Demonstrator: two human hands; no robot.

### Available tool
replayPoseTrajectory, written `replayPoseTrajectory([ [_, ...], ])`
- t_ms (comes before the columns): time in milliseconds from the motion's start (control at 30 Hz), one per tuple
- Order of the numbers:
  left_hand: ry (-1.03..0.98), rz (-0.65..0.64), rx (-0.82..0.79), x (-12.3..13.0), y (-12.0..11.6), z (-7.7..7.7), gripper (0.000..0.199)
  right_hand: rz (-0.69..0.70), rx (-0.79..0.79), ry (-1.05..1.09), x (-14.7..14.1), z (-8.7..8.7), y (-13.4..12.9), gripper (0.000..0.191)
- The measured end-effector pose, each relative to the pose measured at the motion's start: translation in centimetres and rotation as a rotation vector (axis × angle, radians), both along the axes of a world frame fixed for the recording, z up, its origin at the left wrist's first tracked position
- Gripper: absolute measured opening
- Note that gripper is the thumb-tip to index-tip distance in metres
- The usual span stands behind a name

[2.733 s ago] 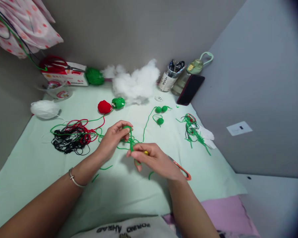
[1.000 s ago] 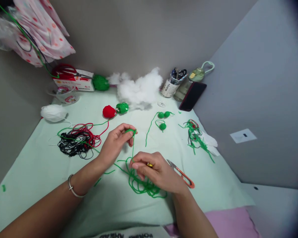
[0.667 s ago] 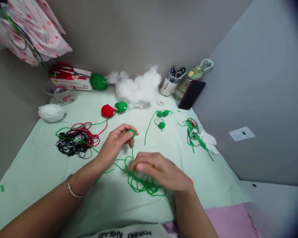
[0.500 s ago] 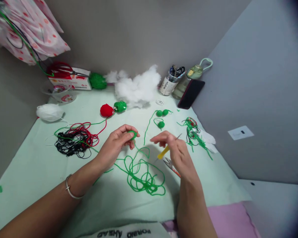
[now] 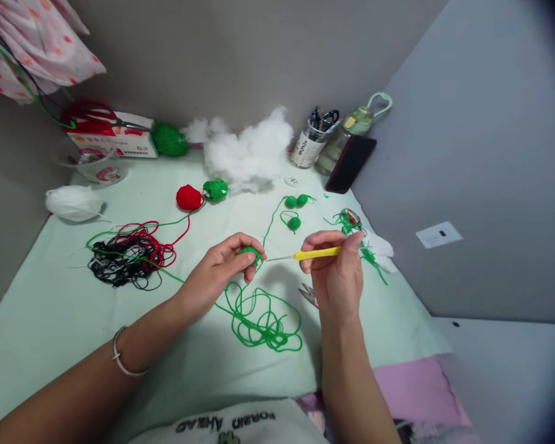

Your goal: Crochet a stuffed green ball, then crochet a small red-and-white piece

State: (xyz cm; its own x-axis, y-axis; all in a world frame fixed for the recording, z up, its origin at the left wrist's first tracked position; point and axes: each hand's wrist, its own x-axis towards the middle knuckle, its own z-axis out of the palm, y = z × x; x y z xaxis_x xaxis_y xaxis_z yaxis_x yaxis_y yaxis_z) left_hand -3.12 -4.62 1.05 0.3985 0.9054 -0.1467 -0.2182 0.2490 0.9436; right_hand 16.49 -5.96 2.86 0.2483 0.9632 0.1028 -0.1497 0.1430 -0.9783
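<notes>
Left hand (image 5: 231, 259): grip pinched closed on the green piece (image 5: 251, 251), held over mid-surface (image 5: 189, 370). Right hand (image 5: 335, 265): grip closed round the hook (image 5: 318, 253) by its yellow handle, tip at the green piece's right side (can't tell if it's inserted).

Writing: shirt (image 5: 277, 425) at the near edge reads "FORBID" and "AHEAD", upside down from here. Print on the box (image 5: 139, 146) at the far left corner and on the pen cup (image 5: 307, 152) by the far right corner too small to read.

Edges: both hands well in from the left and near edges; loose green yarn (image 5: 268, 336) lies between them and the near edge. Snips (image 5: 308, 293) just beside the right hand, partly hidden.

Vs 0.5 s ago: hook was tilted, away from the piece; now near level, tip brought over to it.
</notes>
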Motion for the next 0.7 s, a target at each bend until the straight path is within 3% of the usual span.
replayPoseTrajectory([
  [200, 0.086, -0.019, 0.094, -0.04, -0.2, 0.06, 0.014, -0.019, 0.058, 0.015, -0.32, -0.16, -0.14, 0.058],
  [700, 0.172, 0.0, 0.108, -0.06, -0.33, 0.43, 0.016, -0.044, 0.159, -0.035, -0.42, -0.14, -0.53, 0.057],
])
